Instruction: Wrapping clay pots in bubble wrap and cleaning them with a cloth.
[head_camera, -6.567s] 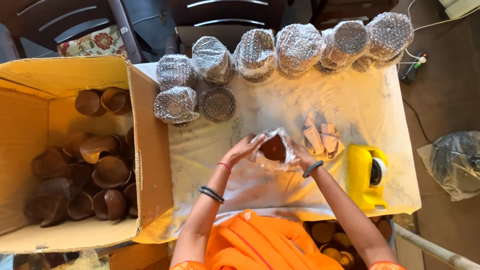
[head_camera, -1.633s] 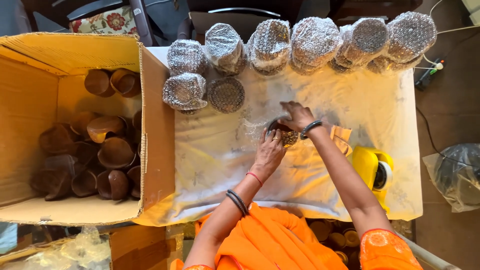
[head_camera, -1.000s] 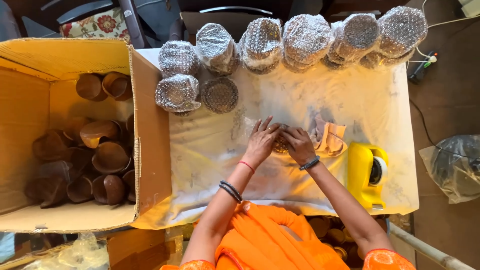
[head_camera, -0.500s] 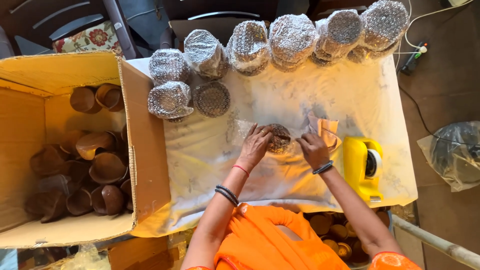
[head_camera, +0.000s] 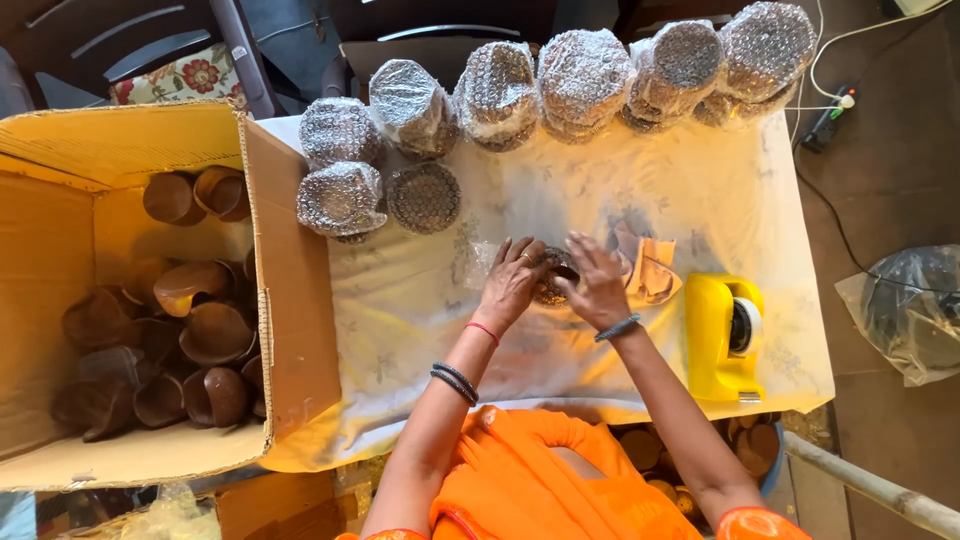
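Note:
My left hand (head_camera: 512, 283) and my right hand (head_camera: 597, 283) press together on a small brown bowl (head_camera: 553, 288) wrapped in clear bubble wrap, on the white cloth of the table (head_camera: 420, 310). The bowl is mostly hidden under my fingers. Loose bubble wrap (head_camera: 478, 263) spreads out to the left of the hands. Cut pieces of brown tape (head_camera: 652, 272) lie just right of my right hand, and a yellow tape dispenser (head_camera: 725, 335) stands further right.
Several bubble-wrapped bowls (head_camera: 560, 75) line the far edge, with more (head_camera: 342, 195) at the left. An open cardboard box (head_camera: 130, 290) at the left holds several bare brown bowls. A clear plastic bag (head_camera: 910, 305) and a cable (head_camera: 830, 110) lie on the floor at the right.
My right hand has come back from the tape pieces onto the bowl. Both hands now close over it together; the view has shifted slightly.

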